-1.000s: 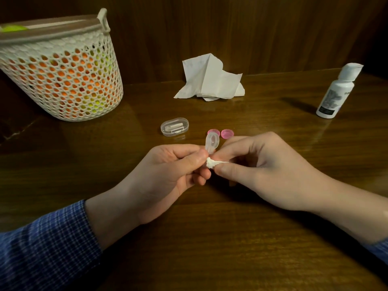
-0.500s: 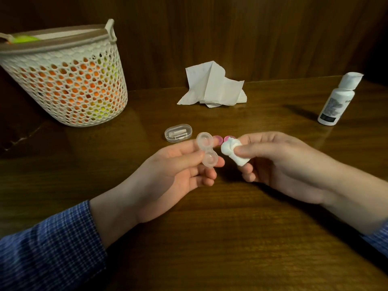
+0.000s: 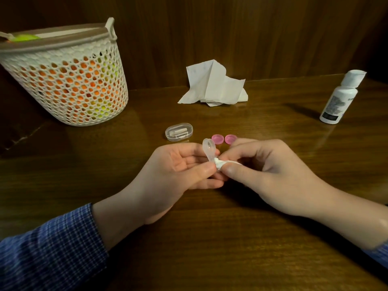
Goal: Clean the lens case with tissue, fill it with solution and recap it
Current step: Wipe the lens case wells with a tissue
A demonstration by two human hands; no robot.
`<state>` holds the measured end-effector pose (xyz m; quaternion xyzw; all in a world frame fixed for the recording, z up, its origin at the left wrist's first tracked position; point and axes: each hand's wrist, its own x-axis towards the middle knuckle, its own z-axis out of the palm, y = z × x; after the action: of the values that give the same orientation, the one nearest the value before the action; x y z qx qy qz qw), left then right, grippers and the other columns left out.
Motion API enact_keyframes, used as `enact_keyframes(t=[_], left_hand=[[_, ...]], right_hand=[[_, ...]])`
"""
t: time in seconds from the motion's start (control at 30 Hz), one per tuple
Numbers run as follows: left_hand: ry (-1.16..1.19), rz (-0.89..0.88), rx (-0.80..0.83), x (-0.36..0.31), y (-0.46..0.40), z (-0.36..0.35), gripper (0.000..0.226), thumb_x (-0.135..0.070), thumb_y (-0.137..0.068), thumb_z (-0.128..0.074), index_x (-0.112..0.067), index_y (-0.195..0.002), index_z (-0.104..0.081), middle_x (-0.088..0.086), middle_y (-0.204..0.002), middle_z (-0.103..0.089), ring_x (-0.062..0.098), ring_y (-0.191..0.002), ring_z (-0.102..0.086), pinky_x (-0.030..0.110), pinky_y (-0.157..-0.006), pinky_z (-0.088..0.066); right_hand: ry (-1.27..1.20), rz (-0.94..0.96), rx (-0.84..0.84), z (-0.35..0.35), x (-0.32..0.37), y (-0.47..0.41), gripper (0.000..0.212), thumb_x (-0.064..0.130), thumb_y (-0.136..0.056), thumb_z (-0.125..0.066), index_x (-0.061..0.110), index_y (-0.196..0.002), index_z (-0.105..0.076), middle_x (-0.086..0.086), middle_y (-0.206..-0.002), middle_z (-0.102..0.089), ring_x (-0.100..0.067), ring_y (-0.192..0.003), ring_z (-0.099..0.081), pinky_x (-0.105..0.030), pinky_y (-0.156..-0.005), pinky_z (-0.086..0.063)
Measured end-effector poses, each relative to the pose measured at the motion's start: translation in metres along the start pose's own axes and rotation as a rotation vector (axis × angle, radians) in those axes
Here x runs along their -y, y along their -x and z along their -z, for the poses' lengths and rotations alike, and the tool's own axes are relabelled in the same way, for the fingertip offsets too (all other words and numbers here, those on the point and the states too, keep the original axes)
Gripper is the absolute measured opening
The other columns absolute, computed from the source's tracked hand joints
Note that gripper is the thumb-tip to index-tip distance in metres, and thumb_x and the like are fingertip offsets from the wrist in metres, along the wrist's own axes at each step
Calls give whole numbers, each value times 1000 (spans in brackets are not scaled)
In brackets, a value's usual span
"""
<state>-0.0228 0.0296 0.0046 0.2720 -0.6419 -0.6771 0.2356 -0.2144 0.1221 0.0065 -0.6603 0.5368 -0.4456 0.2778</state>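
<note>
Mesh basket far left on worktop; solution bottle far right, untouched; left hand grips lens case; right hand pinches tissue twist, back in lower well after brief withdrawal; wiping continues; pink caps off.

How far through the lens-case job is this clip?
Done: both pink caps are off, lying on the table. In hand: the left hand holds the case while the right hand works a tissue wad against its lower well. Left: filling from the bottle, which stands untouched, then recapping.
</note>
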Motion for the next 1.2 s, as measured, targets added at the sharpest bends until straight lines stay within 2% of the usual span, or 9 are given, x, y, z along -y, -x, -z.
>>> enact_keyframes(t=[0.1, 0.23, 0.37, 0.43, 0.67, 0.83, 0.93, 1.07, 1.2], left_hand=[[-20, -11, 35, 0, 1, 0, 36, -12, -82, -65, -6, -117, -71, 12, -106, -77, 26, -98, -76, 30, -80, -62], [134, 58, 130, -5, -1, 4, 38, -15, -85, -68, -7, -122, -68, 13, -109, -76, 23, -95, -76, 27, -78, -60], [161, 46, 197, -5, -2, 6, 51, -13, -88, -70, -30, -134, -57, 16, -113, -74, 28, -98, -74, 33, -83, -59], [128, 14, 201, -3, -1, 4, 45, -9, -91, -66, -27, -132, -58, 16, -111, -74, 29, -99, -74, 34, -83, -59], [-10, -40, 85, -1, 0, -1, 41, -15, -82, -65, -7, -122, -59, 13, -106, -77, 27, -100, -76, 29, -80, -61], [-283, -132, 19, 1, 1, -3, 29, -8, -88, -70, -12, -116, -62, 0, -103, -80, 14, -98, -77, 22, -81, -60], [-446, -201, -28, 3, 3, -3, 28, -8, -88, -74, -15, -113, -64, -6, -101, -80, 6, -95, -76, 17, -81, -58], [-626, -242, -68, 5, 6, -5, 31, -16, -85, -78, -22, -113, -66, -13, -102, -78, -2, -96, -73, 14, -82, -57], [-871, -222, -166, 3, 6, -1, 30, -39, -82, -77, -42, -108, -63, -27, -103, -72, -13, -103, -63, 6, -85, -49]], right_hand=[[-212, -104, 124, 7, -2, -2, 17, 27, -93, -70, 16, -94, -82, -12, -84, -73, -34, -74, -59, -35, -64, -52], [-426, -155, 90, 15, -1, -7, 13, 18, -88, -68, 11, -87, -78, -6, -74, -65, -11, -65, -55, -23, -57, -48], [-165, -56, -36, 14, -4, -6, 10, 21, -97, -68, 20, -93, -77, -11, -77, -67, -15, -64, -56, -27, -59, -51], [-158, -51, -22, 11, -4, -5, 10, 20, -98, -67, 19, -96, -77, -2, -81, -72, -15, -64, -58, -27, -58, -51], [-151, -102, 68, 9, -9, -8, 17, 28, -99, -66, 18, -90, -78, -27, -85, -67, -28, -66, -55, -15, -66, -50], [-71, -137, 79, 10, -7, -9, 16, 26, -96, -67, 22, -87, -80, 1, -80, -74, 0, -66, -61, -8, -65, -46], [-40, -169, 101, 11, -6, -10, 17, 25, -96, -68, 24, -85, -80, 5, -80, -74, 2, -65, -59, -13, -61, -44], [9, -217, 138, 16, -5, -10, 18, 24, -96, -68, 23, -83, -79, 19, -69, -70, 8, -61, -61, -5, -55, -43], [90, -255, 176, 21, -8, -11, 15, 35, -92, -70, 27, -87, -81, 17, -83, -76, 1, -77, -68, -11, -65, -49]])
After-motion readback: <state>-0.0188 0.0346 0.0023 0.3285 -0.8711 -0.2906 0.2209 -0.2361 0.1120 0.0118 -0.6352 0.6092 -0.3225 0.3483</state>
